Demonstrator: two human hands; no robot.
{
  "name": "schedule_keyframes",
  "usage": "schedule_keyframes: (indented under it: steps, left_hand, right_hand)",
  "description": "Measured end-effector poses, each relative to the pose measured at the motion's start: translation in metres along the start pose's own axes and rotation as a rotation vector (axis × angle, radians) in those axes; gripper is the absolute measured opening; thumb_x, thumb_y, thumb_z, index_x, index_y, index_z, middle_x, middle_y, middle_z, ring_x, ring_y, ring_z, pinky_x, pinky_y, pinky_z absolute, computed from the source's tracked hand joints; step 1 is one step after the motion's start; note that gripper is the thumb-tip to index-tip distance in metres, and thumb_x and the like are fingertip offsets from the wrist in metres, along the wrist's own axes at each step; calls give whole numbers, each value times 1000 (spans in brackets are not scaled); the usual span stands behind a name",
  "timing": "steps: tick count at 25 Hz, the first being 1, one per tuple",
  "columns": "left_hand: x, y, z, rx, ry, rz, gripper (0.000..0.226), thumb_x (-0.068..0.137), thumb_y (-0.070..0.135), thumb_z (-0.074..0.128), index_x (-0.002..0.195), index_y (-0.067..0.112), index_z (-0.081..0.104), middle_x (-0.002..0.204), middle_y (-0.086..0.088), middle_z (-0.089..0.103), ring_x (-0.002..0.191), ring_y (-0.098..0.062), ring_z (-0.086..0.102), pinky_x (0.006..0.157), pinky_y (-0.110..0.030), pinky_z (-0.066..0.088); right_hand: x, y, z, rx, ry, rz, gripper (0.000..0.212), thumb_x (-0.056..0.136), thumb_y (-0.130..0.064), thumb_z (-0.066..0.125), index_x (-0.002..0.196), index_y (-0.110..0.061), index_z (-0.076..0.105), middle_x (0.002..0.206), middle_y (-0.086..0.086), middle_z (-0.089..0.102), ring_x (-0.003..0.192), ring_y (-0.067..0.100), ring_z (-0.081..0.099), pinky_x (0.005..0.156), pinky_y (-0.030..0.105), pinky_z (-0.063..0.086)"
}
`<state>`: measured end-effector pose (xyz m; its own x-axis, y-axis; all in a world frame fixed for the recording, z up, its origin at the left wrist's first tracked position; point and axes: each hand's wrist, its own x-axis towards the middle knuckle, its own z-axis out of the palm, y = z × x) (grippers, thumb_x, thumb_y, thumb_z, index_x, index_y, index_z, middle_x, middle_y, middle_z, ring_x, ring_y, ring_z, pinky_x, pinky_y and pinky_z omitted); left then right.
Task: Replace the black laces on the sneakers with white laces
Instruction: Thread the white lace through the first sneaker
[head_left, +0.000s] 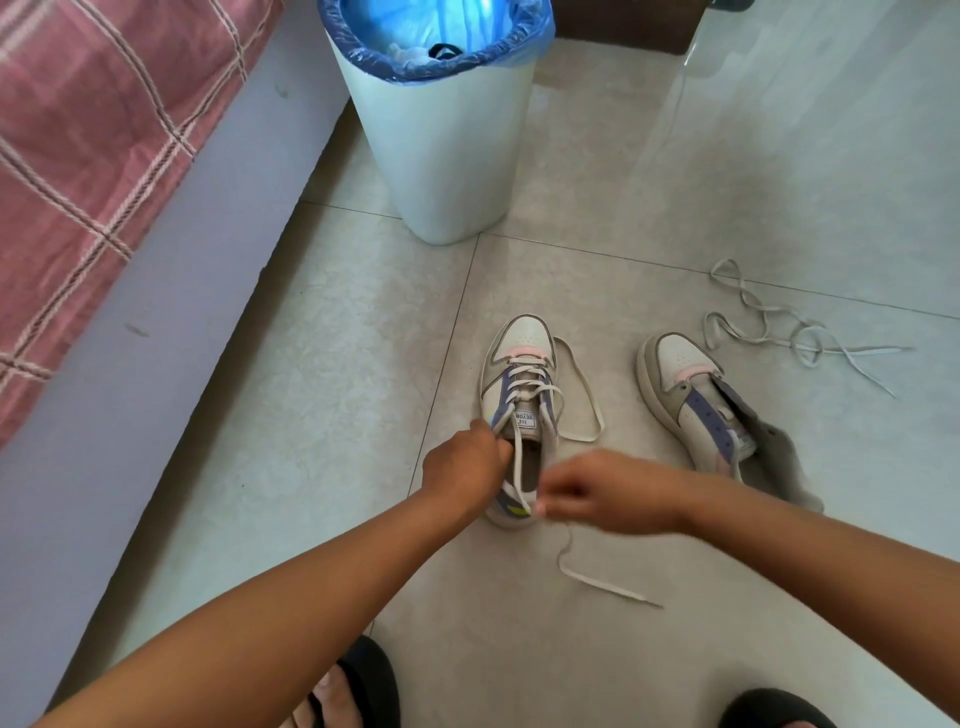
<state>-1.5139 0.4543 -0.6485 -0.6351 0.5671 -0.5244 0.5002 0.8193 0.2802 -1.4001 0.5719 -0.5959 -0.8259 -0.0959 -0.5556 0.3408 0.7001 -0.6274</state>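
Note:
Two white, purple and pink sneakers stand on the tiled floor. The left sneaker (521, 358) carries a white lace (581, 387) crossed through its eyelets, with a loop lying to its right. My left hand (464, 466) grips the sneaker's collar by the top eyelets. My right hand (602, 491), blurred, pinches one lace strand over the shoe's opening; its loose tail (602, 583) trails on the floor. The right sneaker (691, 395) has no lace and its tongue is open. A second white lace (779, 332) lies loose beyond it.
A white bin (441, 150) with a blue liner stands just behind the sneakers, something black inside. A bed with a pink checked cover (88, 156) borders the left. My feet in black slippers (363, 680) are at the bottom edge.

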Motion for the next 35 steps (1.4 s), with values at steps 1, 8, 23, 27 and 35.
schedule_keyframes:
  steps: [1,8,23,27,35]
  left_hand:
    - [0,-1,-1,4,-1,11,29,95,28,33,107,8,50,101,-12,63,88,-30,59,63,-29,35]
    - [0,-3,-3,31,4,43,27,95,32,34,100,11,50,93,-9,62,75,-25,53,62,-29,38]
    - [7,-40,-16,42,112,-102,26,96,35,31,86,16,47,76,1,51,69,-22,48,60,-28,33]
    - [11,-53,-21,19,112,-164,30,96,36,31,84,16,49,83,-3,55,74,-24,50,64,-29,35]
    - [20,-72,-29,43,120,-192,34,96,39,31,83,16,52,80,-2,54,74,-24,51,62,-29,36]
  right_hand:
    - [8,9,-10,88,198,73,12,94,-33,53,86,-25,58,70,-11,50,71,12,49,61,23,36]
    - [57,43,-16,-11,496,332,23,95,-28,50,109,-11,59,115,11,52,108,28,50,90,38,42]
    - [13,101,-90,-338,1072,509,25,99,-13,39,101,1,59,94,23,63,82,39,59,62,35,33]
    - [0,112,-114,-122,1262,547,28,96,-23,45,90,-3,63,87,17,65,71,29,49,61,30,27]
    - [-30,131,-136,828,1344,561,25,88,-30,62,71,-13,67,70,8,66,69,20,62,64,29,48]
